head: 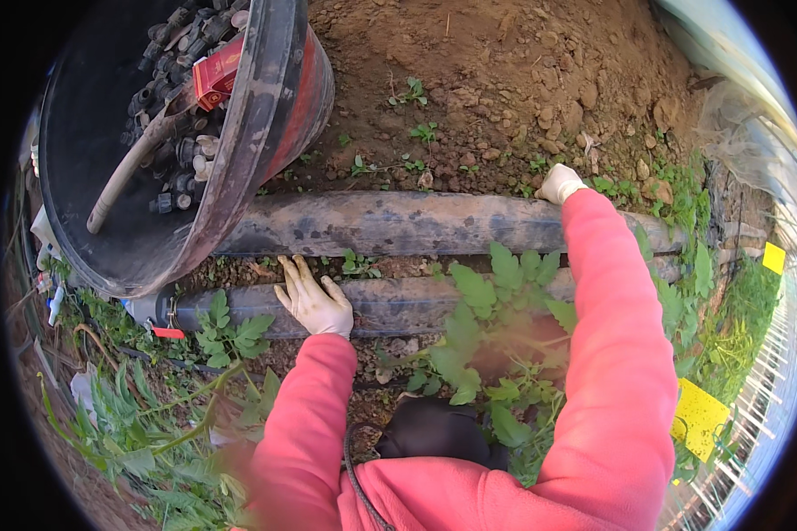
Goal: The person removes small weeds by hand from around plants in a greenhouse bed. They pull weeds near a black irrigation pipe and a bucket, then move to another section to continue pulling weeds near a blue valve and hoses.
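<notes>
My left hand [317, 302], in a soil-stained white glove, leans on the near dark plastic pipe [405, 305]. Its fingers are spread and reach toward the gap beside the far pipe [398, 222]. My right hand [562, 183], also gloved, is at the far edge of the far pipe, low over the soil [471, 86] and small green weeds [611, 189]. Its fingers curl down, and whether they grip anything is hidden. Dried mud coats the top of both pipes, which lie side by side across my front.
A tilted black bucket [292, 99] at upper left holds pipe fittings [199, 33], a red box [219, 70] and a curved-handled tool [129, 162]. A red valve lever [167, 332] sits below it. Tomato-like leaves [471, 292] overhang the near pipe. Yellow cards [701, 418] hang at right.
</notes>
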The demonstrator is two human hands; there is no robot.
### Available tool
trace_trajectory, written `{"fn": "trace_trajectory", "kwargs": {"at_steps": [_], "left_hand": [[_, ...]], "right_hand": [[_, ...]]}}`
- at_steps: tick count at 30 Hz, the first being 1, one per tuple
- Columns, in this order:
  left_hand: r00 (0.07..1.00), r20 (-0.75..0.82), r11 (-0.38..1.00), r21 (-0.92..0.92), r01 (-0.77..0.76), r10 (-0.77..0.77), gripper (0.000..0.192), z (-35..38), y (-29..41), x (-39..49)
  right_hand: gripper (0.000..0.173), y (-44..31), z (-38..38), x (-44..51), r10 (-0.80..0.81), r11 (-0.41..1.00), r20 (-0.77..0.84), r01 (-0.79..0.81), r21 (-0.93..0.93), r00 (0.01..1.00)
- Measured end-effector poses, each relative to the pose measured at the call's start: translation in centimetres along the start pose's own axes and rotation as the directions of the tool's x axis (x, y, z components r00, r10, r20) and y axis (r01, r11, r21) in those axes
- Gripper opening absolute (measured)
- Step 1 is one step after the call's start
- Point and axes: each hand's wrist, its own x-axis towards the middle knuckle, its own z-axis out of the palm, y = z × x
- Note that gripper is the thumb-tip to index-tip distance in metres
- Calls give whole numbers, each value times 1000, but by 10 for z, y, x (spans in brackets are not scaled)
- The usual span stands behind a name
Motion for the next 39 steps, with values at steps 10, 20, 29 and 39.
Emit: {"fn": "trace_trajectory", "kwargs": {"at_steps": [10,20,29,39], "left_hand": [[1000,-7,1000,-13,12,-12,51,-2,-1,1],[1000,1,1000,3,2,-2,53,-2,-3,0],[1000,4,1000,1,0,0,53,-3,-2,1],[1000,-9,1000,-16,10,-10,52,1,1,0]], "right_hand": [[14,14,-47,-32,-81,828,3,66,557,997],[65,-51,-19,-38,34,998,19,-35,52,999],[34,-34,-28,-14,-40,997,130,32,65,991],[38,59,-33,22,124,931,-131,-70,359,984]]}}
